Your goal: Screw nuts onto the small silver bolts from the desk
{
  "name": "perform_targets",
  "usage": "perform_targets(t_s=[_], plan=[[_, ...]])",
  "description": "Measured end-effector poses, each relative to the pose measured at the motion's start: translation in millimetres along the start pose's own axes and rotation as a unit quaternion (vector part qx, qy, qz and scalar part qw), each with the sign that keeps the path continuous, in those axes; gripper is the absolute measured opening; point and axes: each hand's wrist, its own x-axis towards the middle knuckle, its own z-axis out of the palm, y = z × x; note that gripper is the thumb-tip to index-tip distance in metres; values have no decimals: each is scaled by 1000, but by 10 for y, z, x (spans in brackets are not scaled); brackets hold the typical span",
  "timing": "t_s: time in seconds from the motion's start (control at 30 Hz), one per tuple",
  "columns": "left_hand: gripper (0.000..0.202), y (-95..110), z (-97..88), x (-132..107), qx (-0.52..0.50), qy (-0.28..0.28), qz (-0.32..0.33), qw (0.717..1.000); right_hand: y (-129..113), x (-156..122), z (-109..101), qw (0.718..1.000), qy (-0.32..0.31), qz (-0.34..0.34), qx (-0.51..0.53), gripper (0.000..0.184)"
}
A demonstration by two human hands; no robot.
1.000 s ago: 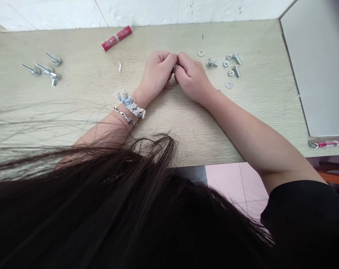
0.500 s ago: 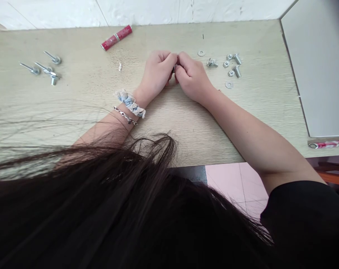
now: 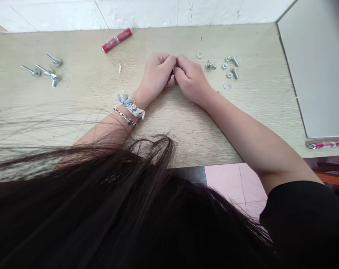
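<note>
My left hand (image 3: pixel 157 73) and my right hand (image 3: pixel 190 76) meet above the wood-grain table (image 3: pixel 169 123), thumbs and forefingers pressed together. Both are closed around something small with a dark bit showing between the fingertips; its kind is hidden. Just right of my right hand lie a small metal piece (image 3: pixel 210 64), a flat washer (image 3: pixel 200 55) and another washer (image 3: pixel 227 86). Beside these are short bolts (image 3: pixel 235 73) and several small nuts (image 3: pixel 224 66). Far to the left, several long metal screws (image 3: pixel 30 70) with wide heads lie in a group.
A red tube (image 3: pixel 117 40) lies near the white wall (image 3: pixel 141 13), with a white scrap (image 3: pixel 120 68) in front of it. A grey panel (image 3: pixel 320 74) borders the table on the right, with another red tube (image 3: pixel 326 144) at its near edge. Dark hair hides the near left.
The view has shifted slightly. Both hands stay together in nearly the same grip, and the metal parts on the table lie as before.
</note>
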Motion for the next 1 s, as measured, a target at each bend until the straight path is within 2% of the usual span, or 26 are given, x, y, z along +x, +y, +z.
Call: perform_targets(t_s=[0.13, 0.23, 0.4, 0.6, 0.8, 1.0], plan=[[41, -29, 14, 12, 11, 19, 9, 1000, 19, 6, 5, 1000, -6, -5, -2, 28], [39, -22, 9, 7, 8, 0, 11, 1000, 26, 5, 10, 1000, -4, -10, 3, 26], [38, -4, -11, -1, 28, -1, 0, 1000, 33, 6, 9, 1000, -5, -12, 5, 25], [39, -38, 12, 11, 19, 30, -18, 999, 34, 6, -7, 999, -18, -27, 4, 29], [36, -22, -17, -12, -17, 12, -2, 1000, 39, -1, 7, 999, -13, -36, 5, 33], [35, -1, -47, -36, 6, -12, -2, 1000, 43, -4, 20, 999, -1, -34, 5, 34]])
